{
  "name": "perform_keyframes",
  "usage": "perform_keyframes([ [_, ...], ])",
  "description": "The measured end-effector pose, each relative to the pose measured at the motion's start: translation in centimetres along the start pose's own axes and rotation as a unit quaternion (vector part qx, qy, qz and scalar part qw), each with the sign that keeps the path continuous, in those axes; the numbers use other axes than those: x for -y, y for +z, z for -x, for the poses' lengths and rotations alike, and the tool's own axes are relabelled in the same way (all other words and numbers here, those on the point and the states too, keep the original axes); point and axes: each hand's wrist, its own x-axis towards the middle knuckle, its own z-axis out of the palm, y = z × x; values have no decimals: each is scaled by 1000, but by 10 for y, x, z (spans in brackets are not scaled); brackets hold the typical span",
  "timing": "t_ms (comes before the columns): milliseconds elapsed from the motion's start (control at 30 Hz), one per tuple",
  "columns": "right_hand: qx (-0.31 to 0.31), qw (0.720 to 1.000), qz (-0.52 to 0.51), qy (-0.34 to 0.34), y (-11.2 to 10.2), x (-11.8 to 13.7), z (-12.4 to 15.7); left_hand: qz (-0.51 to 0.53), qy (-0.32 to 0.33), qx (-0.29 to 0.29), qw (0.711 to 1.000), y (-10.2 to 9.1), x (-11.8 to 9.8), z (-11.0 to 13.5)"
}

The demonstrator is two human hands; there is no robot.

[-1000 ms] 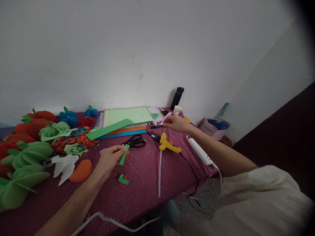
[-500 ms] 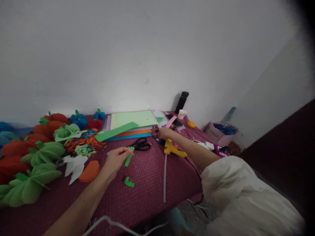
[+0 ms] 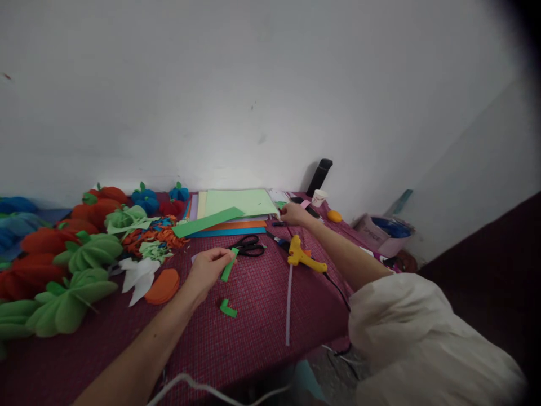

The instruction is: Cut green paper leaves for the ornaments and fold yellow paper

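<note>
Checked desk (image 3: 257, 310): left hand (image 3: 210, 267) pinches short green strip (image 3: 229, 269) left of glue gun (image 3: 305, 257); right hand (image 3: 295, 214) beyond it, grip unclear.

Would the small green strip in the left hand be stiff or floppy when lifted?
Probably slightly stiff: the small green strip looks straight although the left hand pinches it only near one end. It is likely light, being thin and small. It may fold easily, since the similar green piece on the table looks bent.
</note>
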Motion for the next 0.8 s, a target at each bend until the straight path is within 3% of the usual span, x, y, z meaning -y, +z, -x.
perform_keyframes([
  [100, -101, 994, -41, -13, -39, -2, 20, -2, 5, -4, 1000, -1, 2, -1],
  [167, -158, 984, -76, -30, -59, -1, 50, -4, 10, -9, 1000, -1, 3, -2],
  [233, -230, 941, -224, -106, -71, 3, 92, -1, 15, -15, 1000, -1, 4, -2],
  [333, -254, 894, -337, -152, -77, 8, 161, 14, 16, -16, 1000, -1, 5, -3],
  [400, -253, 893, -344, -140, -77, 6, 197, 16, 17, -16, 1000, -2, 5, -3],
  [467, -216, 898, -360, -132, -76, -2, 215, 9, 18, -21, 1000, -2, 5, -3],
  [633, -55, 909, -392, -134, -57, -13, 203, 16, 18, -31, 999, -1, 5, -3],
  [700, -41, 931, -333, -143, -40, -9, 189, 21, 20, -29, 999, -2, 5, -3],
  [800, -68, 977, -146, -142, -13, -7, 166, 21, 17, -23, 999, -2, 6, -3],
])
